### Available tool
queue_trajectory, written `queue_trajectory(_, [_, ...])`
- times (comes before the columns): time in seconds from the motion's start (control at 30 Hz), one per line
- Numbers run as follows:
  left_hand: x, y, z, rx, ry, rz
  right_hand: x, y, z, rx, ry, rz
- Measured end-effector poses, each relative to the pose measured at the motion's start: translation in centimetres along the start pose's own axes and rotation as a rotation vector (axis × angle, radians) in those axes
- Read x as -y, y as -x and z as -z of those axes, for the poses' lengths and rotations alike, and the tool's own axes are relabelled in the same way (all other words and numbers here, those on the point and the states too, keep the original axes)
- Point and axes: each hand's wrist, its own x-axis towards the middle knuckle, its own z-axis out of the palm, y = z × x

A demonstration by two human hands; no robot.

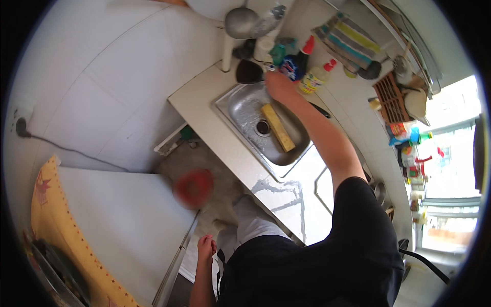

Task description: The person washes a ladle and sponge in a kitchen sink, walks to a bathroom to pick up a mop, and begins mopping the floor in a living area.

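Note:
My right hand (280,86) reaches past the far end of a stainless steel sink (245,103). Its fingers are closed beside a black, rounded utensil head (248,72); whether they grip its handle or a fitting behind it is hidden. A long yellow block (277,127) lies in the sink basin, right next to the round drain (262,127). The metal around the drain looks wet. Low at my side, my left hand (207,247) hangs with curled fingers, and nothing shows in it.
A dark spray bottle with a red top (297,63) and a yellow detergent bottle (316,78) stand behind the sink. On the floor is a blurred red round object (193,188). A white appliance (122,207) with a yellow cloth (63,226) stands to the left.

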Motion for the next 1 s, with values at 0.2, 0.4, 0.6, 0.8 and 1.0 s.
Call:
queue_trajectory(0.2, [0.8, 0.0, -0.4, 0.036, -0.110, -0.018, -1.7, 7.2, 1.9, 0.024, -0.674, -0.304])
queue_trajectory(0.4, [-1.1, -0.1, -0.7, 0.087, -0.134, -0.060, -12.1, 21.6, -1.6, 0.050, -1.041, -0.865])
queue_trajectory(0.6, [-1.7, -0.1, -1.2, 0.080, -0.186, -0.021, -22.3, 29.3, -3.1, -0.043, -0.561, -1.057])
queue_trajectory(0.8, [-1.3, -0.3, -0.6, 0.033, -0.163, 0.020, -10.1, 23.3, -5.1, -0.032, -0.294, -0.488])
queue_trajectory(1.0, [-2.0, -0.4, -1.3, 0.071, -0.161, -0.081, -3.8, 19.1, -13.4, 0.545, -0.104, -0.577])
